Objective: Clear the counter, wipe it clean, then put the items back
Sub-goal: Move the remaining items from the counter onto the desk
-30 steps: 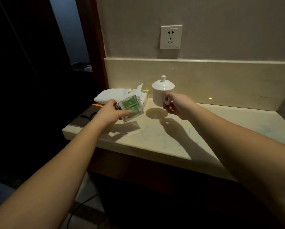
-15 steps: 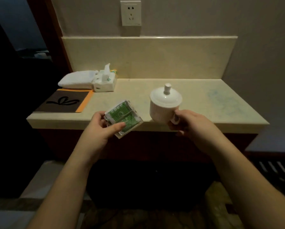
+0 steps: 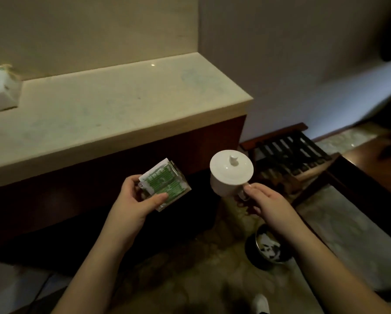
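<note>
My left hand (image 3: 135, 201) pinches green packets (image 3: 165, 185), and my right hand (image 3: 263, 203) grips the lidded cup (image 3: 229, 175) by its handle, both held off the counter (image 3: 113, 114), below its front edge.

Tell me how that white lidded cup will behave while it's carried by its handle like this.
The white lidded cup looks glazed ceramic, so probably rigid, fairly heavy for its size and breakable if dropped. Its lid seems only to rest on top, so tilting could let it slide off. The right hand pinches just the small handle, so the smooth cup may swing or twist.
</note>
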`<action>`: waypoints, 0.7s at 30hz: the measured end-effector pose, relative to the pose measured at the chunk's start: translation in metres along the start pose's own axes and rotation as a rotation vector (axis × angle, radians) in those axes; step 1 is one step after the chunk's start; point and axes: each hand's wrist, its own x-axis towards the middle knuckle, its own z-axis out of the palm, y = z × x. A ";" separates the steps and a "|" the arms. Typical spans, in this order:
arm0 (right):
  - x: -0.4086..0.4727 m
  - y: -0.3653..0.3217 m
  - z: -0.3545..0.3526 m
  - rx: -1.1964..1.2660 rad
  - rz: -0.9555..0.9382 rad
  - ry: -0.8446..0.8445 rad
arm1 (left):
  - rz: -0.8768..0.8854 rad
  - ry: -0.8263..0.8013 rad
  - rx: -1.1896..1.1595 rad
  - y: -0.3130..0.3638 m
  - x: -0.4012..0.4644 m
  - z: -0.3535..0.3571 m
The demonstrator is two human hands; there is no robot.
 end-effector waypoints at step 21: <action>-0.048 0.144 -0.324 0.106 0.131 0.366 | 0.038 -0.535 0.372 -0.019 0.018 0.399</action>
